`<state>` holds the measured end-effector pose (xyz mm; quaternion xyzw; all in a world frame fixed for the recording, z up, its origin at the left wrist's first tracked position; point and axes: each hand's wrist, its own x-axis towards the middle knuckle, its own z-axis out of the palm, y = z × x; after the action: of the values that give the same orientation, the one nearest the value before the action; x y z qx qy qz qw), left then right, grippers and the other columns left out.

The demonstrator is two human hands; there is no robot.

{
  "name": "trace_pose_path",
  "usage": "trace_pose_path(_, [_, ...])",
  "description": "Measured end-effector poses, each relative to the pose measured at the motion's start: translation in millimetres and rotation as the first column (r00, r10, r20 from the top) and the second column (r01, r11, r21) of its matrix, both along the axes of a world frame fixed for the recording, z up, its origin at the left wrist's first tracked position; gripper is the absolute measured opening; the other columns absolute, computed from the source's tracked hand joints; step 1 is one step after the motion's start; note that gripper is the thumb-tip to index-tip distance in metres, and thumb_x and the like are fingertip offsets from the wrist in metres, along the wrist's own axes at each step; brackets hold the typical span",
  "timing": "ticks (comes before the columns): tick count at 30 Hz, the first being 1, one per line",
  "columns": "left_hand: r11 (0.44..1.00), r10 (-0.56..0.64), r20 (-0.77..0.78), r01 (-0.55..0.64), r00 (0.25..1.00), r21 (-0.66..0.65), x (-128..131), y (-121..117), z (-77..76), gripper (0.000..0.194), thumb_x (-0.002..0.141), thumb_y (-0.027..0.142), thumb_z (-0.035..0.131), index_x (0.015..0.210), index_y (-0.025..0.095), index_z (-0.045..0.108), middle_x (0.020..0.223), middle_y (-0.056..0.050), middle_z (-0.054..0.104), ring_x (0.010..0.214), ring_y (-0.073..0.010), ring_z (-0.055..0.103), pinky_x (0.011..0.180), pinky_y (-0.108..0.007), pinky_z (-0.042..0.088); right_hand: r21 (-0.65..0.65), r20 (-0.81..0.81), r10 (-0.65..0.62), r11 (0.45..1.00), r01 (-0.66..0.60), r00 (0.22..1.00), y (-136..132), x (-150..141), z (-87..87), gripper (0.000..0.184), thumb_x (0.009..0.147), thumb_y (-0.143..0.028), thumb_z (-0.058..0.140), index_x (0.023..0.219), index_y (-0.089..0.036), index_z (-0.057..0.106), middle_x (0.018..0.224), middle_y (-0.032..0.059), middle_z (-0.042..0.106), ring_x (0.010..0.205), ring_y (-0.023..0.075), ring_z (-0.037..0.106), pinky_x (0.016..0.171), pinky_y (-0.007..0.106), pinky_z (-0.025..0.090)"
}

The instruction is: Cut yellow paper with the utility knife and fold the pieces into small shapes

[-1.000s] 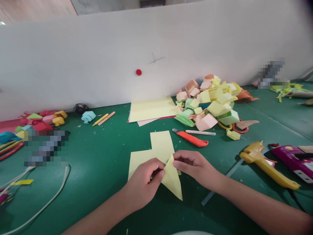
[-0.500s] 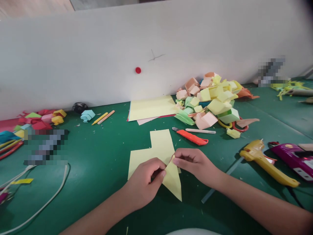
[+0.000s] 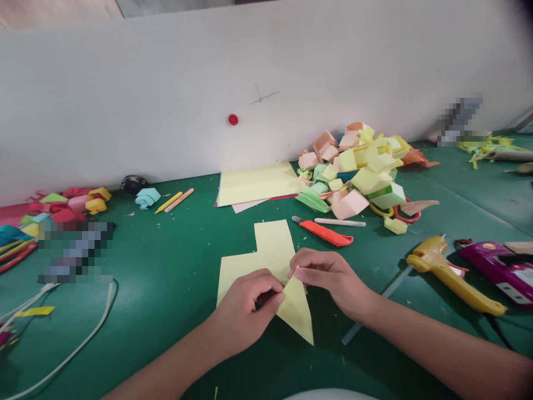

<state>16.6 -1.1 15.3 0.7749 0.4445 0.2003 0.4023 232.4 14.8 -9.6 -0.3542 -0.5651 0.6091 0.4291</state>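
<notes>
Slightly nearer your left hand (image 3: 250, 305) than in the earlier frame, the curled fingers of your right hand (image 3: 333, 278) have shifted inward, and the pointed lower tip of the small pale-yellow paper piece (image 3: 297, 314) has swung a touch outward to the right. Your right hand grasps that piece by its upper corner, between thumb and forefinger; your left hand pinches its left edge, just beside. It's held between both hands, over the near right part of the flat, notched pale-yellow sheet (image 3: 272, 239). Whether the two are joined, you can't tell from here, as your fingers hide the spot.

With a pinch that small, light pressure should serve you better than a hard squeeze, which could dent the thin paper. Keep your left grip as the anchor and let the right thumb do the fine work, lining up the edges before you press any crease. Watch the loose tip: it hangs free below your hands and could twist the piece as you turn it.

Beyond the sheet, mind the orange plastic cutter (image 3: 327, 232), whose metal end points toward the sheet's upper right corner; a thin pale stick (image 3: 340, 222) lies just behind it. Keep your right forearm off the clear rod (image 3: 353, 332) running from the yellow glue gun (image 3: 449, 272) as well, since it passes beneath your arm and a nudge could shift the gun on the green tabletop (image 3: 179, 239).
</notes>
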Motion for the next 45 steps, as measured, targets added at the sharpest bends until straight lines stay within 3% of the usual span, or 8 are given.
trace_pose_path(5, [0.999, 0.016, -0.007, -0.016, 1.0, -0.036, 1, 2, -4.1, 0.012, 0.089, 0.018, 0.054, 0.078, 0.02, 0.06, 0.079, 0.001, 0.059, 0.071, -0.0133, 0.053, 0.061, -0.023, 0.038, 0.032, -0.064, -0.003, 0.999, 0.005, 0.998, 6, 1, -1.5, 0.021, 0.091, -0.034, 0.065, 0.077, -0.019, 0.069, 0.081, 0.0017, 0.057, 0.068, 0.0145, 0.047, 0.064, 0.03, 0.037])
trace_pose_path(12, [0.994, 0.071, -0.002, -0.071, 0.997, -0.078, 0, 3, -4.3, 0.012, 0.088, 0.023, 0.056, 0.077, 0.019, 0.06, 0.077, 0.002, 0.06, 0.066, -0.0129, 0.05, 0.059, -0.024, 0.037, 0.076, 0.092, 0.028, 0.996, -0.035, 0.995, 12, 5, 2.9, 0.02, 0.092, -0.037, 0.064, 0.083, -0.019, 0.065, 0.077, -0.0001, 0.054, 0.071, 0.0152, 0.045, 0.064, 0.03, 0.035])
trace_pose_path(22, [0.983, 0.133, 0.033, -0.127, 0.991, -0.136, 0, 7, -2.8, 0.014, 0.088, 0.029, 0.056, 0.08, 0.02, 0.062, 0.075, 0.001, 0.06, 0.067, -0.0137, 0.051, 0.059, -0.024, 0.038, 0.133, 0.18, -0.077, 0.99, 0.053, 0.981, 11, 2, 5.4, 0.018, 0.092, -0.032, 0.062, 0.08, -0.02, 0.061, 0.078, -0.0006, 0.053, 0.071, 0.0151, 0.044, 0.064, 0.03, 0.035])
trace_pose_path(30, [0.972, 0.166, 0.06, -0.153, 0.984, -0.176, -1, 9, -2.3, 0.019, 0.088, 0.035, 0.057, 0.079, 0.019, 0.061, 0.075, 0.0, 0.059, 0.067, -0.0145, 0.051, 0.06, -0.025, 0.039, 0.076, 0.193, 0.009, 0.997, -0.024, 0.981, 9, 3, 4.6, 0.021, 0.093, -0.04, 0.063, 0.085, -0.021, 0.063, 0.077, -0.0009, 0.052, 0.07, 0.0152, 0.045, 0.063, 0.03, 0.035])
trace_pose_path(36, [0.969, 0.169, 0.101, -0.147, 0.98, -0.197, 0, 9, -2.4, 0.02, 0.088, 0.037, 0.059, 0.081, 0.019, 0.062, 0.074, 0.0, 0.059, 0.066, -0.0143, 0.051, 0.059, -0.025, 0.04, 0.172, 0.219, -0.095, 0.984, 0.057, 0.971, 9, 3, 4.9, 0.023, 0.093, -0.037, 0.064, 0.078, -0.02, 0.06, 0.078, -0.0004, 0.053, 0.071, 0.0153, 0.047, 0.064, 0.03, 0.037])
trace_pose_path(45, [0.952, 0.201, 0.137, -0.161, 0.97, -0.259, -2, 12, -5.3, 0.022, 0.086, 0.04, 0.062, 0.082, 0.018, 0.066, 0.076, -0.001, 0.063, 0.068, -0.0155, 0.056, 0.063, -0.026, 0.045, 0.149, 0.217, -0.119, 0.985, 0.087, 0.969, 9, 4, 7.5, 0.028, 0.093, -0.04, 0.063, 0.075, -0.02, 0.058, 0.075, -0.0006, 0.051, 0.068, 0.015, 0.045, 0.061, 0.029, 0.036])
